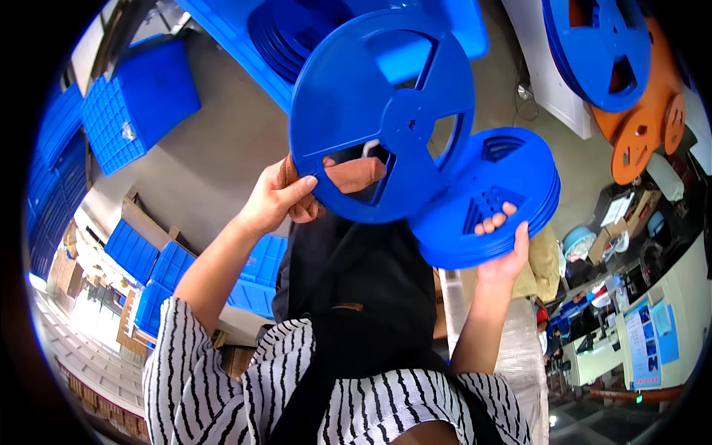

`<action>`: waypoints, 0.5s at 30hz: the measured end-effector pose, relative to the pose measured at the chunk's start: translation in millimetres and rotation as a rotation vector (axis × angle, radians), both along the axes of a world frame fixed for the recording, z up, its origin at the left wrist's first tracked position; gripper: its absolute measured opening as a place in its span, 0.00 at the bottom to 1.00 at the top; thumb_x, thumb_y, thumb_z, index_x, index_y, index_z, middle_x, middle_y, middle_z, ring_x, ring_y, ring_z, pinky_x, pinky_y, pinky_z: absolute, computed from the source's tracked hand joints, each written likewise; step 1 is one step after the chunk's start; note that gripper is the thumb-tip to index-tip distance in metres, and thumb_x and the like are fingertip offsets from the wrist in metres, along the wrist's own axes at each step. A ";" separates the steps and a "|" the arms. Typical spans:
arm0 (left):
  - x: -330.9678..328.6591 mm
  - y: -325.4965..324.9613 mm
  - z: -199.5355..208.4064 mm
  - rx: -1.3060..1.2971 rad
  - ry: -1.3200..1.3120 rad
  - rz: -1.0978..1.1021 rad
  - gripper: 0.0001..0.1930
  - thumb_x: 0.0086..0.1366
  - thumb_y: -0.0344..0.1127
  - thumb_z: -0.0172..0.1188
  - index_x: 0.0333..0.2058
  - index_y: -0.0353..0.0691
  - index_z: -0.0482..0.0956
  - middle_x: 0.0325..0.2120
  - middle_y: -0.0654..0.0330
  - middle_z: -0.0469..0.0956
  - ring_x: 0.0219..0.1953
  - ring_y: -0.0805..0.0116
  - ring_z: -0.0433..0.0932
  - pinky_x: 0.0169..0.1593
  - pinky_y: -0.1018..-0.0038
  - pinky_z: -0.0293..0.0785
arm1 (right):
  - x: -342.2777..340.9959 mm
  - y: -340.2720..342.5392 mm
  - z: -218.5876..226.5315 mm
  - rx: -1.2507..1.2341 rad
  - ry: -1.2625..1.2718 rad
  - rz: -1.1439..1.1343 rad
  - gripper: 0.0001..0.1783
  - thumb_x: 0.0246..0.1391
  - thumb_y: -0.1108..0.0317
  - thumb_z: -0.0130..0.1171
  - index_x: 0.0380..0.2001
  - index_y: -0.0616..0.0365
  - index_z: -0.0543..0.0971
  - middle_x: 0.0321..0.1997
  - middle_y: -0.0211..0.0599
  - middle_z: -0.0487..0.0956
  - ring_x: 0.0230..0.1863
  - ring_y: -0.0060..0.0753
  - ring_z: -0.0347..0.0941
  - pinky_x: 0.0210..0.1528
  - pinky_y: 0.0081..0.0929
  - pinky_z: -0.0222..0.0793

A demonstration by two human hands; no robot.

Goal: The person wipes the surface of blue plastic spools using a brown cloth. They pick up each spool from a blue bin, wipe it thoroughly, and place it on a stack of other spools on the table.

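Observation:
My left hand (pixel 278 196) grips the lower left rim of a single blue plastic reel (pixel 382 111), held up in front of me with its spoked face toward the camera. My right hand (pixel 506 248) holds a stack of several blue reels (pixel 493 196) from below, fingers poking through a slot. The single reel overlaps the upper left of the stack. A brown piece shows through the single reel's lower opening, next to my left fingers.
A blue crate holding more reels (pixel 297 37) sits above. Blue lids or crates (pixel 141 100) lie at left, more (pixel 159 271) at lower left. Blue reels (pixel 597 48) and orange reels (pixel 645 126) stand at upper right. Benches with equipment (pixel 630 326) fill the right.

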State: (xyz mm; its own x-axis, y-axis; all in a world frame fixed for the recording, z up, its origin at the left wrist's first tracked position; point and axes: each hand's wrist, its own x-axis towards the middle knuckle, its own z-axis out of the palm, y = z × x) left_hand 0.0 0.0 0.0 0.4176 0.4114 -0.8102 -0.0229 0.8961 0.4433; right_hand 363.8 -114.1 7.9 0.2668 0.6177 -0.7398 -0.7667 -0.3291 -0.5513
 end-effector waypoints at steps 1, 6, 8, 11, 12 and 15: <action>-3.6 -8.2 -6.0 -0.016 -0.005 0.100 0.24 0.63 0.38 0.62 0.54 0.35 0.68 0.31 0.59 0.78 0.25 0.73 0.78 0.33 0.74 0.80 | 3.4 -9.2 -1.9 -0.049 -0.035 0.014 0.24 0.64 0.51 0.47 0.51 0.60 0.70 0.35 0.37 0.74 0.34 0.34 0.68 0.39 0.35 0.67; -23.3 -14.3 7.9 -0.205 -0.021 0.360 0.23 0.61 0.38 0.63 0.53 0.43 0.68 0.31 0.62 0.77 0.26 0.72 0.77 0.33 0.62 0.82 | -0.6 -21.5 32.5 -0.222 -0.050 0.018 0.23 0.64 0.52 0.47 0.49 0.61 0.71 0.33 0.36 0.74 0.31 0.31 0.70 0.35 0.32 0.68; -33.9 -10.8 7.8 -0.243 0.000 0.385 0.23 0.61 0.39 0.63 0.53 0.46 0.68 0.31 0.63 0.77 0.26 0.72 0.77 0.34 0.58 0.82 | -7.1 -22.4 27.8 -0.218 0.003 -0.004 0.23 0.62 0.51 0.48 0.50 0.59 0.71 0.31 0.35 0.75 0.31 0.31 0.71 0.36 0.32 0.68; -35.5 -4.6 4.5 -0.240 -0.040 0.430 0.24 0.60 0.39 0.64 0.54 0.48 0.68 0.30 0.63 0.76 0.25 0.72 0.77 0.34 0.56 0.81 | -14.6 -22.5 25.2 -0.177 0.081 -0.051 0.23 0.62 0.51 0.47 0.49 0.59 0.71 0.31 0.36 0.75 0.32 0.32 0.70 0.37 0.33 0.69; -32.2 -2.0 6.3 -0.245 -0.017 0.432 0.24 0.61 0.39 0.63 0.54 0.49 0.67 0.28 0.64 0.76 0.25 0.72 0.77 0.33 0.58 0.81 | -17.0 -23.4 27.4 -0.168 0.103 -0.070 0.23 0.62 0.51 0.47 0.49 0.59 0.71 0.31 0.37 0.75 0.32 0.33 0.70 0.37 0.33 0.69; -41.4 3.5 -3.7 -0.203 -0.009 0.465 0.24 0.60 0.39 0.62 0.54 0.51 0.65 0.27 0.62 0.78 0.21 0.71 0.78 0.27 0.64 0.83 | -29.4 -17.4 23.3 -0.147 0.136 -0.075 0.24 0.62 0.51 0.47 0.49 0.60 0.72 0.31 0.38 0.75 0.33 0.34 0.71 0.37 0.34 0.70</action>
